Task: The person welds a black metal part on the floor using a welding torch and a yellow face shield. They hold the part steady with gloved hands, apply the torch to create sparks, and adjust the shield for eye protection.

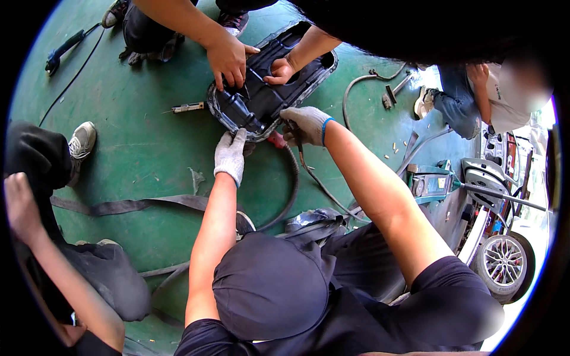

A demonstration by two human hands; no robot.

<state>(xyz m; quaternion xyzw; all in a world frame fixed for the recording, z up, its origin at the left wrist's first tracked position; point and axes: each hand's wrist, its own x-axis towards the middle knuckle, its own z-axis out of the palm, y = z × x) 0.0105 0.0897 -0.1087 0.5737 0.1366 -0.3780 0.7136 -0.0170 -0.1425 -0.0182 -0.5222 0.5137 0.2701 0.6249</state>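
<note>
Neither of my hands shows in the head view. Below me a person in a dark cap (267, 285) crouches over a black metal pan (267, 89) lying on the green floor (142, 160). That person's gloved left hand (230, 155) presses the pan's near rim. Their gloved right hand (307, 123) grips a thin tool with a cable at the same rim, beside a red-handled piece (276, 139). Across the pan, another person's two bare hands (228, 59) (279, 71) rest inside it.
A small metal tool (187, 108) lies left of the pan. A grey strap (130, 206) and a black hose (291, 184) cross the floor. A floor jack (430, 181) and a car wheel (502, 261) stand at the right. People crouch at the left (21, 202) and far right (475, 101).
</note>
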